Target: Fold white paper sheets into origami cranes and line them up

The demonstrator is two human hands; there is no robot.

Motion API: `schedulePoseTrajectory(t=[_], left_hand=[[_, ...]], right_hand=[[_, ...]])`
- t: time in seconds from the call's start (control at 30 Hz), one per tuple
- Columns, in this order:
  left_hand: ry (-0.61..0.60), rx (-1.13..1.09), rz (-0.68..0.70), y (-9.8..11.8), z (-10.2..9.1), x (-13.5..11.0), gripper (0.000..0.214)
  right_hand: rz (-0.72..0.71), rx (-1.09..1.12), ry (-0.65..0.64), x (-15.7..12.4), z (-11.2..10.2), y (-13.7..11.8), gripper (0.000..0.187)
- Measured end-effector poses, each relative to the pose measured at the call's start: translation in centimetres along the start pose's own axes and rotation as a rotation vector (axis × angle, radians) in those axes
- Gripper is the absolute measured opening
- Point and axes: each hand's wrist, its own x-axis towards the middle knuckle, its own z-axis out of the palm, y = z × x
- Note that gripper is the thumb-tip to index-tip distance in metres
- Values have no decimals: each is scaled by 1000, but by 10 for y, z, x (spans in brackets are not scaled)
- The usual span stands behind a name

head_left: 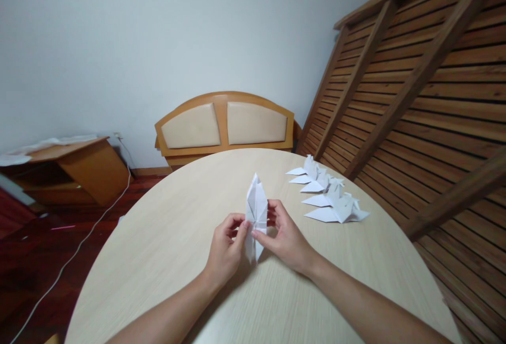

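Between my two hands is a folded white paper piece (256, 202), long and pointed at its far end, with two narrow points toward me. My left hand (228, 244) pinches its left edge, thumb on the front near the middle. My right hand (288, 238) grips the right edge, its thumb pressing on the front and its fingers behind. Some of the fingers are hidden by the paper. To the right, several finished-looking white origami figures (332, 199) stand in a row on the table, their pointed ends facing left.
A round pale wooden table (166, 259) lies under my hands. Beyond it stands a headboard with cream panels (192, 127). Wooden slats (427, 96) lean at the right. A low wooden desk (93, 170) and a white cable (93, 233) are at the left.
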Motion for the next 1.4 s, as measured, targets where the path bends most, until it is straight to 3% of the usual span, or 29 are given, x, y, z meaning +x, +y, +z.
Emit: schedulePoseTrajectory(t=[0.27,0.37,0.57,0.7,0.83,0.97,1.1,1.4], left_hand=[[27,-37,-7,-2,2,2,30],[9,-77,-27,-4,2,3,33],[-69,-128,-40,-1,2,3,38],[-100,-152,-38,-1,2,2,36],[-101,-139,-26,-5,2,2,30],[-94,-74,-24,-7,2,2,25],[-106,4,11,-5,2,2,21],[-87,155,117,-3,1,1,16]], right_hand=[[-33,-70,46,2,-6,9,29],[3,-20,48,3,-7,8,18],[99,88,94,6,-7,11,18],[76,35,155,10,-8,14,17],[-66,-147,246,10,-11,9,6],[-173,-286,198,6,-11,-3,11],[-152,-342,108,1,-8,-8,10],[-113,-285,107,1,-7,-4,10]])
